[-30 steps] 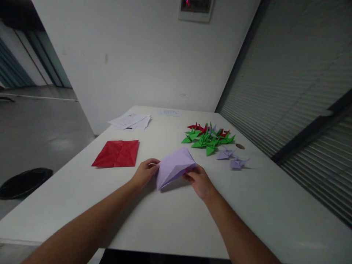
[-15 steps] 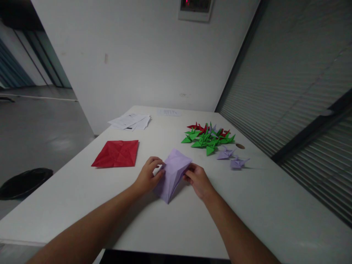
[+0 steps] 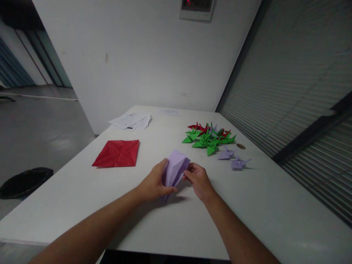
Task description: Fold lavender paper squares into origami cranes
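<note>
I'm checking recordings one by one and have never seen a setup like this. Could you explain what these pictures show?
No machine here: these are a person's bare hands, seen by a camera worn on the head, looking forward and down. The left hand holds a folded purple paper from its left side; the right hand pinches its right edge. On the white table lie a creased red paper, printed sheets, a pile of paper birds and two purple birds nearby.

I think I'm in an office, with a white table, printed papers and long blinds beside me.
</note>
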Demonstrator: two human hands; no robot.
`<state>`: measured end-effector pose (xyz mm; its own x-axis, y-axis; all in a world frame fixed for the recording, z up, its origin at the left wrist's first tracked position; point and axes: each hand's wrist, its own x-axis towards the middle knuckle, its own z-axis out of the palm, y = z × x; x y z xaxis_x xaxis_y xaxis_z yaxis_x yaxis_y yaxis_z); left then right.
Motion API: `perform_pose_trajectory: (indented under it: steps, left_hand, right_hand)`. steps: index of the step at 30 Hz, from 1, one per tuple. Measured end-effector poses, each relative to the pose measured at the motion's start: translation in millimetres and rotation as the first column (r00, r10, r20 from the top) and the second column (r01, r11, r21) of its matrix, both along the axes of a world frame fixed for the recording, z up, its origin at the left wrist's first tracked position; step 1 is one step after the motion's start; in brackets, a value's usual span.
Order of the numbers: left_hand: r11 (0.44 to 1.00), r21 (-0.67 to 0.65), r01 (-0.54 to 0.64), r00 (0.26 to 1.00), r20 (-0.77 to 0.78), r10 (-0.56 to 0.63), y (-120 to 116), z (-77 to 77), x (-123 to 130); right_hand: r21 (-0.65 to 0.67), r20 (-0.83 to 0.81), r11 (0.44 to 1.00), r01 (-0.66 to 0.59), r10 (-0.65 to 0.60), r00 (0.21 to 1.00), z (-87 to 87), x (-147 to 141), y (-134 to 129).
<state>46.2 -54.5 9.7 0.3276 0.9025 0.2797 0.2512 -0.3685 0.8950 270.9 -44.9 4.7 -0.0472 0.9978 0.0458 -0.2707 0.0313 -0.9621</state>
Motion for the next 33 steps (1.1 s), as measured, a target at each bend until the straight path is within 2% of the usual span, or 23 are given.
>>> perform_pose_trajectory:
  steps: [8,12,15,19,22,27,33]
  left_hand:
    - [1.000,0.016,-0.005,1.000,-0.031,0.005,-2.1,0.9,2.9]
    - [1.000,-0.023,0.010,0.996,0.091,-0.008,2.2,4.9,-1.4]
    - [0.990,-0.142,0.024,0.969,0.247,0.012,4.7,5.0,-2.6]
    - [0.918,-0.389,0.075,0.864,0.485,0.135,4.2,5.8,0.1]
    - [0.854,-0.501,0.144,0.790,0.578,0.206,2.1,11.1,2.7]
    - [0.824,-0.542,0.165,0.757,0.605,0.246,-0.8,20.5,2.0]
    - [0.800,-0.557,0.224,0.714,0.652,0.255,4.1,19.7,-8.0]
  right_hand:
    - [0.048,0.034,0.999,-0.006,0.005,0.999,1.6,-1.7,-1.7]
    - [0.041,0.019,0.999,0.013,-0.013,1.000,0.5,0.2,-0.4]
    - [0.026,0.007,0.999,0.036,-0.037,0.999,1.0,2.9,0.7]
    - [0.020,0.006,0.996,0.082,-0.082,0.997,2.4,7.2,1.8]
    - [0.012,0.060,0.997,0.079,-0.079,0.995,2.7,7.3,1.3]
    - [-0.053,0.113,0.996,-0.079,0.084,0.990,-1.5,-0.8,0.1]
    - [-0.083,0.150,0.994,-0.067,0.079,0.986,-4.8,-0.6,-0.4]
